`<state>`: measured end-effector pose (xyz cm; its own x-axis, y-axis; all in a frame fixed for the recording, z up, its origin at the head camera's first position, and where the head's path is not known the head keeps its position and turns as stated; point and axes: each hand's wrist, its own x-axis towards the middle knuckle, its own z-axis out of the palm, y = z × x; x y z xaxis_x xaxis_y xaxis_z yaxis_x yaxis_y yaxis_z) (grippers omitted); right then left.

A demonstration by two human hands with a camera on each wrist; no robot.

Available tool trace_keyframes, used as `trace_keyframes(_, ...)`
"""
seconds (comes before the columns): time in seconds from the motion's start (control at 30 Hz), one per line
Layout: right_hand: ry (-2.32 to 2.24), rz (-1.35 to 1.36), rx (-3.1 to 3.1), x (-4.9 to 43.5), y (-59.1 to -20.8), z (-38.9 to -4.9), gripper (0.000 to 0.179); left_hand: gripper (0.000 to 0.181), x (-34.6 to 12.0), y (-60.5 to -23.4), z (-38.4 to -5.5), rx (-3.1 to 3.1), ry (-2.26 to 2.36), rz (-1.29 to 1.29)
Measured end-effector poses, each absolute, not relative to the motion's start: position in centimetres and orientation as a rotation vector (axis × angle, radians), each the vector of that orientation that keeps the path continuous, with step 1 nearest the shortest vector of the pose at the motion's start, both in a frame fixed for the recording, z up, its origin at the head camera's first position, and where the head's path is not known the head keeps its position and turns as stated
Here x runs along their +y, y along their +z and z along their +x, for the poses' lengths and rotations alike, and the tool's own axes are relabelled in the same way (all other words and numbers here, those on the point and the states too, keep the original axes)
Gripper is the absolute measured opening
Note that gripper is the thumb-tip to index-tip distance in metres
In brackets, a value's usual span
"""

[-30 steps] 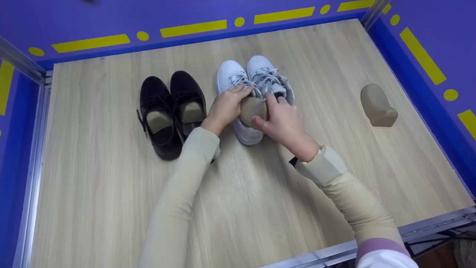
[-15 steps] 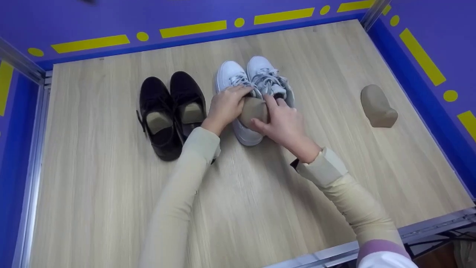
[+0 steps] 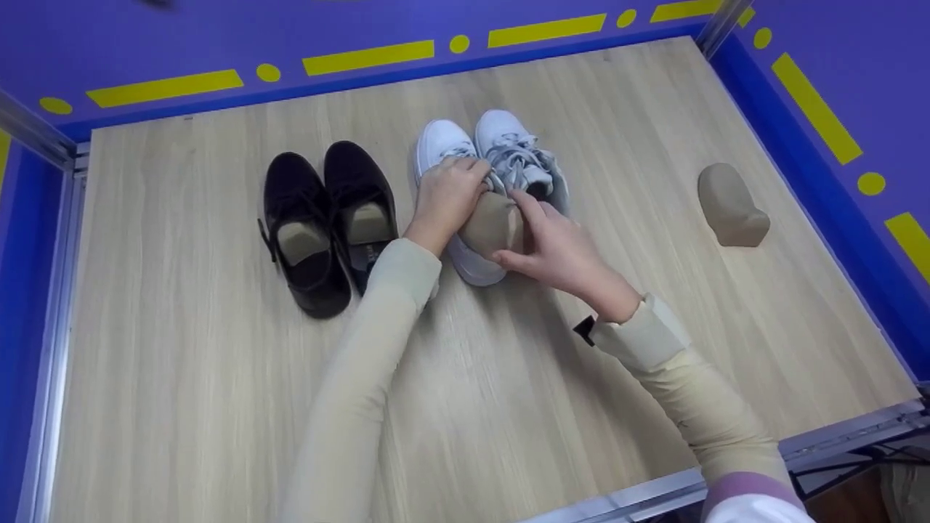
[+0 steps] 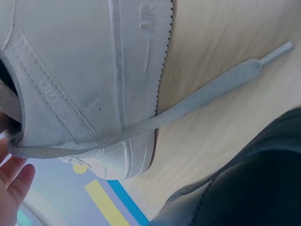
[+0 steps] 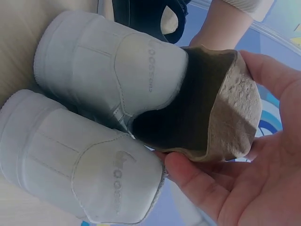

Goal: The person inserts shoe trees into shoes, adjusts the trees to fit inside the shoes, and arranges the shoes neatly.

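Note:
Two white sneakers stand side by side in the head view, a left one (image 3: pixel 441 139) and a right one (image 3: pixel 500 129). At the left sneaker's opening, my right hand (image 3: pixel 565 245) grips a hollow brown shoe insert (image 3: pixel 488 226), thumb on one side and fingers on the other. The right wrist view shows the insert's rough wall (image 5: pixel 235 106) above the heel; its front end is hidden inside the shoe. My left hand (image 3: pixel 448 192) holds the same sneaker at its tongue and laces. Beside those fingertips (image 4: pixel 21 181), a loose lace (image 4: pixel 202 96) trails down over the sneaker's side.
Left of the sneakers is a pair of black shoes (image 3: pixel 293 181), with beige inserts (image 3: pixel 301 243) in their openings. Another brown insert (image 3: pixel 730 200) lies on the wooden table (image 3: pixel 182 349) at the right. Blue panels (image 3: pixel 378 29) with yellow marks border the table.
My left fingers have curled in more at the tongue. The brown insert and my right hand have shifted slightly at the shoe opening, with the insert turned a little.

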<state>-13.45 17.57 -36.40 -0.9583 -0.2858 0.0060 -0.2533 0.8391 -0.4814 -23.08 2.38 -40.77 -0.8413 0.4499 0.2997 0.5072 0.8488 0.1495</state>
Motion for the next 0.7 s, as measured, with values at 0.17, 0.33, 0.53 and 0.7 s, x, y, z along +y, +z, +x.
trace_keyframes(0.17,-0.764,-0.451,2.967,17.4,-36.5,-13.3,0.072,0.021,2.5,-41.0,-23.1,-2.784,-0.282,-0.733)
trace_keyframes(0.33,-0.724,-0.447,2.995,17.0,-36.3,-13.2,0.073,0.023,2.7,-40.8,-23.3,-2.859,-0.285,-0.703)
trace_keyframes(0.53,-0.725,-0.431,2.991,16.6,-35.9,-13.2,0.073,0.023,2.8,-40.5,-23.6,-2.948,-0.35,-0.606)
trace_keyframes(0.7,-0.701,-0.394,2.97,16.6,-35.6,-13.4,0.076,0.023,2.7,-40.5,-23.7,-2.977,-0.435,-0.579)
